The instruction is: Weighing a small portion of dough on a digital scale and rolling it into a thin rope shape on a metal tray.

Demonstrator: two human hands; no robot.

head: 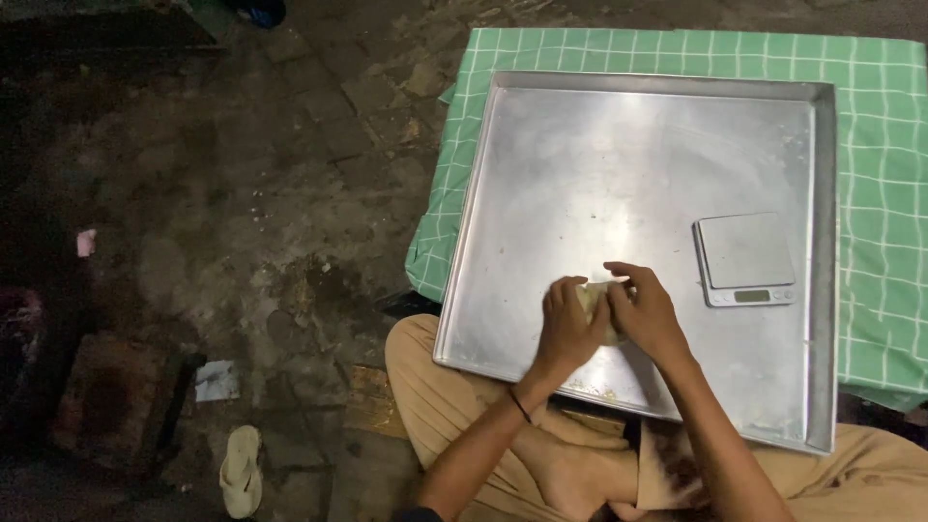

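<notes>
A pale lump of dough (pixel 594 298) is pressed between my two hands over the near part of a large metal tray (pixel 599 164). My left hand (pixel 565 329) cups it from the left, fingers curled on it. Thumb on top, my right hand (pixel 646 314) closes on it from the right. Most of the dough is hidden by my fingers. A small silver digital scale (pixel 744 259) sits on the tray just right of my right hand, with nothing on its platform.
The tray rests on a green checked cloth (pixel 880 145) and overhangs my crossed legs in tan trousers (pixel 435 396). To the left is dark stone floor with a sandal (pixel 240 471), a scrap of paper (pixel 217 380) and a brick-like block (pixel 111 396).
</notes>
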